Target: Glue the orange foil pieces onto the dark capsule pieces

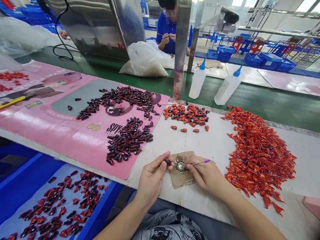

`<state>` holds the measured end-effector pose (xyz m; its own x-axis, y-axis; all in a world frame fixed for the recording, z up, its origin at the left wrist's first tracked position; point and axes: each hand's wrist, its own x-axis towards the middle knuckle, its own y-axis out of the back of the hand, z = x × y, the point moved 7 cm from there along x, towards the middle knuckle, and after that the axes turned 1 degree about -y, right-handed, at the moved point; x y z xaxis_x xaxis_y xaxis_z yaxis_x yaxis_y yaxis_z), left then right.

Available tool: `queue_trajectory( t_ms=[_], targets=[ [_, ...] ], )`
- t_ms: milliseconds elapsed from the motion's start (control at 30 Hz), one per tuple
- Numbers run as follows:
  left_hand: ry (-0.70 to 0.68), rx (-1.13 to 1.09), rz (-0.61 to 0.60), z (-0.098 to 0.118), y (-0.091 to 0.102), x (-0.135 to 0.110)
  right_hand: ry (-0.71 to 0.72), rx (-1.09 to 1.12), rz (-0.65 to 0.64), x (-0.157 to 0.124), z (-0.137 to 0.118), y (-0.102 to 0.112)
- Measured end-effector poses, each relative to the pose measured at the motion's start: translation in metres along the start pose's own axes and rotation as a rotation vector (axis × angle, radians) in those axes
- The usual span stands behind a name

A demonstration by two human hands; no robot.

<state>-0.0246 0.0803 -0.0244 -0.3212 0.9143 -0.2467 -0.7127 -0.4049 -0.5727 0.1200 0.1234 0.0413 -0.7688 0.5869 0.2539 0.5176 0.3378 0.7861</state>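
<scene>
Between thumb and fingers, my left hand (153,178) pinches a small black part (167,162). My right hand (205,173) grips a thin brush-like stick (203,162) with a purple end; its tip is hidden by the fingers and lies over a small round dish (180,166). That dish rests on a stained piece of cardboard (183,181) between the hands. Left of them lies a pile of black parts (127,140) on a pink printed mat (105,163). Orange-and-black parts (187,114) sit beyond the cardboard.
A large heap of orange pieces (260,156) lies right. Two white squeeze bottles (228,87) stand behind, near a metal post (180,50). A blue tray (92,213) of mixed parts is lower left. A yellow-handled tool (13,101) lies far left. A co-worker (167,33) sits opposite.
</scene>
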Motion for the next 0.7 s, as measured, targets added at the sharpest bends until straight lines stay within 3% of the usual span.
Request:
queue_trajectory(
  t_ms=[200,367,467,700],
  targets=[
    [-0.021,0.007,-0.032,-0.003,-0.004,-0.009,-0.008,0.022,0.030,0.001,-0.003,0.001],
    [-0.048,0.045,-0.059,0.000,-0.011,-0.010,-0.015,0.133,0.311,-0.001,-0.006,0.020],
    [-0.064,0.080,-0.082,0.001,-0.015,-0.010,-0.049,0.229,0.409,-0.005,-0.008,0.028],
    [-0.081,0.128,-0.114,0.002,-0.018,-0.011,-0.036,0.333,0.401,-0.008,-0.015,0.027]
  ],
)
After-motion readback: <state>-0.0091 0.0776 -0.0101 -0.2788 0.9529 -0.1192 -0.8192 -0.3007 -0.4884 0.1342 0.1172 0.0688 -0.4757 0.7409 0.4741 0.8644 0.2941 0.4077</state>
